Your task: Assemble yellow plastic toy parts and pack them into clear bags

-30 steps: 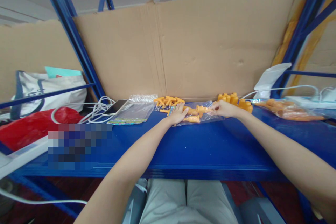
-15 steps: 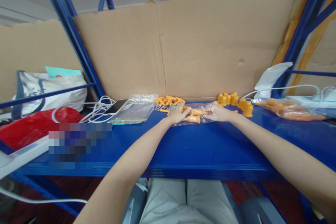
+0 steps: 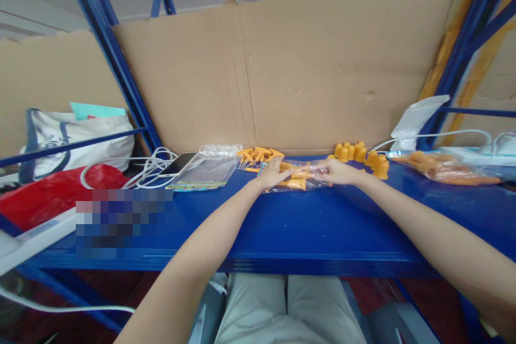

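Observation:
A clear plastic bag (image 3: 300,178) with several orange plastic parts inside lies on the blue shelf (image 3: 306,226), straight ahead. My left hand (image 3: 273,172) rests on the bag's left end, fingers pressed down on it. My right hand (image 3: 338,171) grips the bag's right end, fingers closed on the plastic. A loose pile of orange curved parts (image 3: 260,154) lies just behind my left hand. A row of orange cup-shaped parts (image 3: 360,153) stands behind my right hand.
A stack of empty clear bags (image 3: 205,169), a phone (image 3: 177,163) and white cables (image 3: 151,164) lie to the left. A filled bag of orange parts (image 3: 443,167) sits at the right. Cardboard (image 3: 306,70) walls the back. A red bag (image 3: 44,193) is at far left.
My right hand came back from the cup-shaped parts to the bag's right end and closed on it. My left hand stayed on the bag's left end.

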Motion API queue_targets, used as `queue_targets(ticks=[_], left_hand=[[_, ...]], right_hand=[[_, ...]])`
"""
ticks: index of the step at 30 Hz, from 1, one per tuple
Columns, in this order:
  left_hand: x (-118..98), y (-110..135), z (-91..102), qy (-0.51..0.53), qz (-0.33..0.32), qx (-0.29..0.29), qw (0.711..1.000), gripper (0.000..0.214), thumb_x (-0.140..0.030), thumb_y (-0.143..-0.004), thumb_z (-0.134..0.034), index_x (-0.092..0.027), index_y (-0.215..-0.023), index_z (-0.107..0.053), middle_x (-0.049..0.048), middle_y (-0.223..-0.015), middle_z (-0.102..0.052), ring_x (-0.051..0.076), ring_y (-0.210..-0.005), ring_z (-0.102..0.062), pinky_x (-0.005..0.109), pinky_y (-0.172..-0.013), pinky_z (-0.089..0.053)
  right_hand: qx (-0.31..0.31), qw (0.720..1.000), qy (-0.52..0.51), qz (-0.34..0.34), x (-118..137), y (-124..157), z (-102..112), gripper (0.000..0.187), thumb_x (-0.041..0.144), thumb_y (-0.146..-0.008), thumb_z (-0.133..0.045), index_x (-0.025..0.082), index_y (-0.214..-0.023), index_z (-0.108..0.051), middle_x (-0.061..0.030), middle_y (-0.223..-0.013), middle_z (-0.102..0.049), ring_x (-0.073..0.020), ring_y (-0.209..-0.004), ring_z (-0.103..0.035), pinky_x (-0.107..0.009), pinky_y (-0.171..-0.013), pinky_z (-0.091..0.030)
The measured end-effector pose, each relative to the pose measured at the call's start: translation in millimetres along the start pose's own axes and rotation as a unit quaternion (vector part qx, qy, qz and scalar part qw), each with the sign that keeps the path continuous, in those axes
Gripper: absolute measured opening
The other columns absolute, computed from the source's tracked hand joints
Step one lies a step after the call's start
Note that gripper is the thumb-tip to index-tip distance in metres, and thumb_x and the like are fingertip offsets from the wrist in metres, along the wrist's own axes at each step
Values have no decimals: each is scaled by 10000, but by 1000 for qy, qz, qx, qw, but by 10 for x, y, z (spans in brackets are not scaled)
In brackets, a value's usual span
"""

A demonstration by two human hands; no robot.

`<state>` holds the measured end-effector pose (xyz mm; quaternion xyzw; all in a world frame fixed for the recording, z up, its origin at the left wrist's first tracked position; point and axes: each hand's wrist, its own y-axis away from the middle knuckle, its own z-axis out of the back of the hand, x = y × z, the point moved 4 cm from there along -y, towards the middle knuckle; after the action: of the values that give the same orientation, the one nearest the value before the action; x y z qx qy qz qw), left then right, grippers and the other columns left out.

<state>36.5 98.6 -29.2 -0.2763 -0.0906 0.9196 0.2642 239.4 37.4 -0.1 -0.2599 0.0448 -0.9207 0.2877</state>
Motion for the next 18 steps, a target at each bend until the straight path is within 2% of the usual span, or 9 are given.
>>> queue_targets(ticks=[2, 3, 8, 10, 13, 16, 18], left_hand=[[11, 2, -11, -2, 8, 7, 1000, 775, -599, -820, -492, -147, -1427, -326, 172, -1567, -253, 294, -1458, -208, 447, -1163, -209], [14, 2, -14, 1, 9, 5, 1000, 762, -599, -825, -487, -154, -1424, -333, 168, -1567, -256, 294, -1457, -210, 449, -1163, -207], [41, -36, -15, 38, 7, -23, 999, 611, -547, -904, -387, -168, -1383, -383, 150, -1537, -336, 261, -1439, -269, 411, -1158, -220], [58, -62, -5, 51, 5, -38, 998, 550, -498, -940, -329, -156, -1364, -400, 154, -1507, -383, 241, -1421, -310, 398, -1153, -228], [85, -91, 15, 66, 12, -62, 996, 486, -439, -970, -280, -156, -1334, -432, 149, -1467, -437, 218, -1399, -349, 382, -1149, -236], [92, -95, 9, 82, 21, -67, 994, 469, -424, -978, -269, -163, -1323, -449, 139, -1458, -451, 209, -1388, -367, 368, -1148, -242], [88, -88, -8, 94, 28, -61, 993, 474, -420, -980, -263, -155, -1326, -450, 139, -1464, -446, 206, -1395, -357, 360, -1151, -237]], right_hand=[[6, 998, -33, -45, -81, 1, -16, 401, 436, -794, -559, 161, -1034, -726, -26, -710, -702, -146, -533, -615, -247, -542, -483], [-1, 997, -51, -56, -109, -2, -14, 385, 422, -781, -574, 156, -1010, -733, -25, -687, -697, -153, -549, -621, -256, -559, -496], [-82, 989, -99, -73, -181, -26, 86, 283, 255, -729, -584, 179, -943, -754, -59, -961, -742, -212, -886, -672, -313, -826, -530], [-108, 987, -52, -107, -219, -19, 146, 258, 215, -741, -553, 176, -896, -756, -70, -986, -740, -217, -913, -671, -316, -852, -521], [-134, 971, 85, -176, -259, 15, 237, 229, 191, -766, -521, 158, -770, -747, -96, -861, -741, -245, -856, -674, -335, -812, -512], [-103, 953, 179, -221, -240, 45, 253, 260, 209, -796, -507, 150, -650, -714, -110, -666, -696, -263, -772, -665, -333, -726, -486], [-67, 954, 181, -229, -200, 53, 215, 244, 192, -765, -533, 151, -571, -674, -100, -573, -649, -253, -722, -649, -309, -676, -458]])
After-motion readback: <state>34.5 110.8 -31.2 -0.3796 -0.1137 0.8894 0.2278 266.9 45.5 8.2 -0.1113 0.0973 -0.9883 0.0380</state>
